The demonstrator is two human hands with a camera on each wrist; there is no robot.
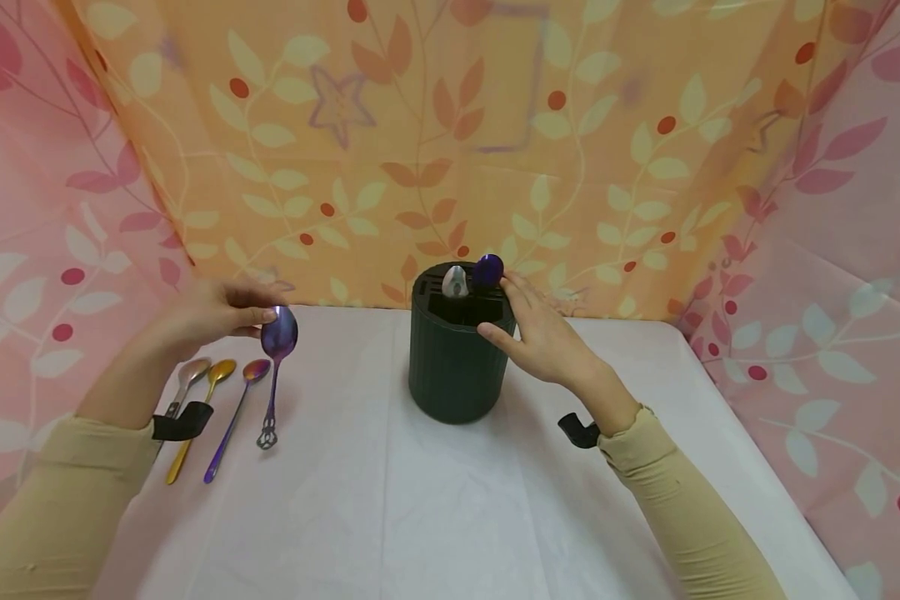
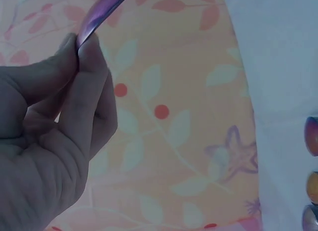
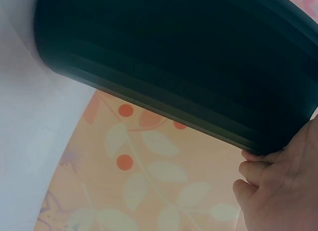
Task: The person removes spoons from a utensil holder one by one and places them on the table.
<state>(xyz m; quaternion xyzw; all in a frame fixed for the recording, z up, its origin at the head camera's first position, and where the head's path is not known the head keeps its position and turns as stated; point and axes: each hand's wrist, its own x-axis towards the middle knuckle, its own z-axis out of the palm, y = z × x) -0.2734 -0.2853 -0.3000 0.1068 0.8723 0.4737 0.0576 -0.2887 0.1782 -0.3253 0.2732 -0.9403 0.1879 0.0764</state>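
Observation:
My left hand [image 1: 202, 317] pinches a purple metal spoon [image 1: 280, 333] by the edge of its bowl, between thumb and fingers. The spoon hangs bowl up, its ornate openwork handle end pointing down. In the left wrist view only part of the spoon's bowl [image 2: 102, 12] shows. My right hand [image 1: 547, 333] rests against the right side of the rim of a dark green ribbed utensil holder [image 1: 453, 375], fingers fairly straight. A silver spoon [image 1: 455, 282] and a deep purple spoon [image 1: 488, 270] stand in the holder with bowls up; their handles are hidden.
Left of the hanging spoon lie a purple-and-orange spoon [image 1: 228, 421], a gold spoon [image 1: 221, 371] and a silver spoon [image 1: 192, 369] with a dark handle, partly behind the left wrist strap. A white cloth [image 1: 390, 500] covers the table; patterned curtains [image 1: 390, 150] enclose it.

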